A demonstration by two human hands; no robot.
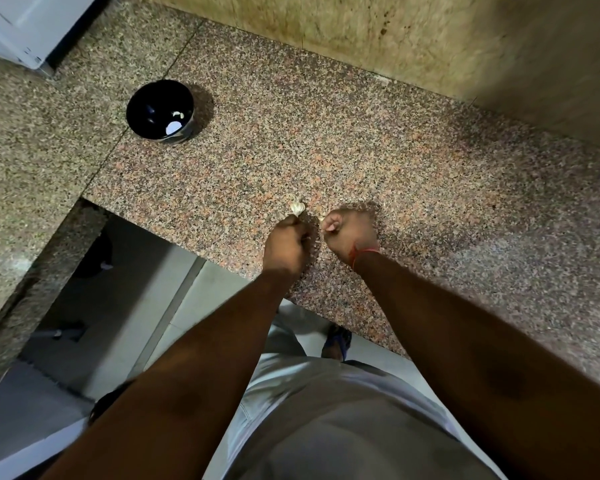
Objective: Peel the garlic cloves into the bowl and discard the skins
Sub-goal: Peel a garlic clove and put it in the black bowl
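A round, glossy black bowl [160, 110] sits on the speckled pink-and-grey granite counter [378, 161], well away from the hands, toward the far left. Inside it lie a few pale pieces: one small curved peeled garlic clove [178, 114] near the right inner wall and a white patch lower down, which may be a clove or a glare spot; that cannot be told.

Both arms reach forward over the counter's near edge, hands close together but not touching. The left hand [286, 245] is curled into a loose fist, its fingertips pinching the lower end of a white, papery clump of unpeeled garlic [297, 207] that sticks up beyond the knuckles, just above the counter surface. The right hand [349, 233], with a thin red thread bracelet [362, 254] at the wrist, is also curled tight, thumb pressed against the fingers; a small pale sliver [323, 219] shows at its fingertips, too small to tell whether skin or clove.

Behind the counter stands a mottled yellowish stone wall [395, 39].
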